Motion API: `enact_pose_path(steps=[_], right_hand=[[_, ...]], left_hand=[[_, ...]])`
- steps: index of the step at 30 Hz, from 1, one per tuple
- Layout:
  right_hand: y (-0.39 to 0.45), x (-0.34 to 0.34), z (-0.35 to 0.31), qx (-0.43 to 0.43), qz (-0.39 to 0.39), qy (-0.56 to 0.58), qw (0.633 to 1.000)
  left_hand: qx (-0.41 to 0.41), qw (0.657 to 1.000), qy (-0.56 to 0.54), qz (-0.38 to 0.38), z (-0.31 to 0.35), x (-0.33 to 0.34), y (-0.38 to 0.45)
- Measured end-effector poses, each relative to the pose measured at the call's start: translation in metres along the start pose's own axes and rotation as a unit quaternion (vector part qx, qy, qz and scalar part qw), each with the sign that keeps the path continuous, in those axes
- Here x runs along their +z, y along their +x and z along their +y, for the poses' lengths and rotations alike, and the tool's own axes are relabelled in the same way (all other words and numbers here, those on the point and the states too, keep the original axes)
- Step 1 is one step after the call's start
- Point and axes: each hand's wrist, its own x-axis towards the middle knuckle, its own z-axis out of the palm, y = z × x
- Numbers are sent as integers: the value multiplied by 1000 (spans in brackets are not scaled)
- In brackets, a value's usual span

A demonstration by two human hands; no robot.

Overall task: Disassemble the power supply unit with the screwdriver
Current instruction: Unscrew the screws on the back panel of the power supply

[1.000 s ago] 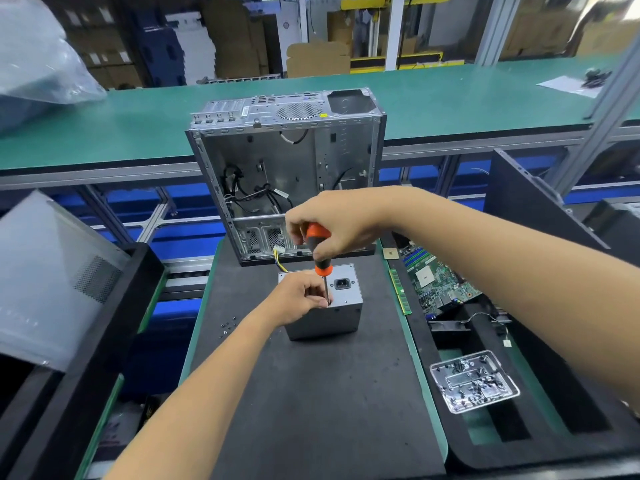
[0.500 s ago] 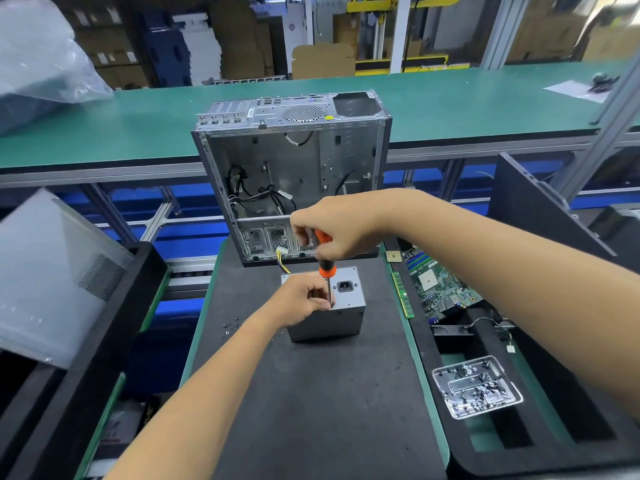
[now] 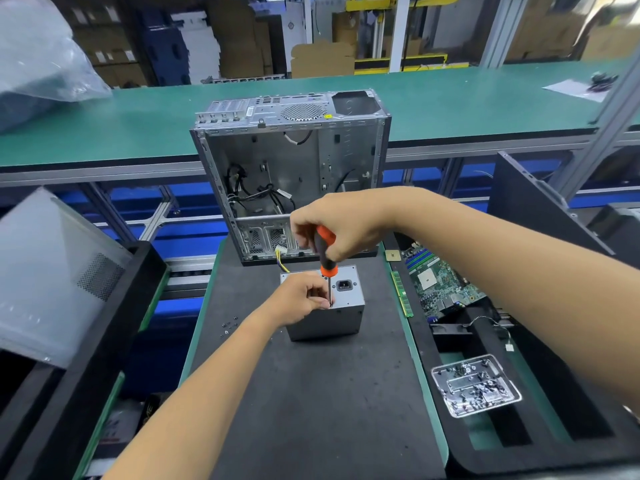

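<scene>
Pinching the thin steel shaft near its tip with my left hand's fingers (image 3: 320, 299), I grip the orange-and-black-handled screwdriver (image 3: 325, 256) in my right hand (image 3: 341, 225), fingers curled round the handle, tip down near the front edge of the grey metal box-shaped power supply unit (image 3: 341, 308), which stands on the black mat of the table (image 3: 311, 393). I judge the bit could cam out and jab my steadying fingertips, or the freed screw could roll off among the small loose screws (image 3: 228, 325) lying left of the unit.
</scene>
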Motion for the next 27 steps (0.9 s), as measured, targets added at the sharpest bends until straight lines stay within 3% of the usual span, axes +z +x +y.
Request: enact_pose_path(steps=[3, 8, 13, 15, 17, 22, 24, 27], right_hand=[[0, 4, -2, 7, 7, 11, 1000], [7, 7, -2, 96, 34, -146, 984], [-2, -4, 0, -8, 14, -18, 1000], [-6, -6, -1, -3, -22, 57, 998], [-5, -4, 0, 15, -12, 59, 998], [3, -1, 4, 76, 20, -92, 993], [3, -2, 4, 36, 36, -72, 996], [-3, -6, 3, 11, -11, 27, 1000]], left_hand=[[1, 1000, -4, -2, 2, -1, 0], [7, 1000, -7, 1, 3, -1, -1], [-3, 1000, 0, -2, 2, 0, 0], [-11, 1000, 0, -3, 3, 0, 0], [-11, 1000, -5, -7, 3, 0, 0], [-4, 1000, 2, -3, 5, -1, -1], [-6, 1000, -4, -5, 5, -1, -2], [-6, 1000, -9, -5, 7, -1, -3]])
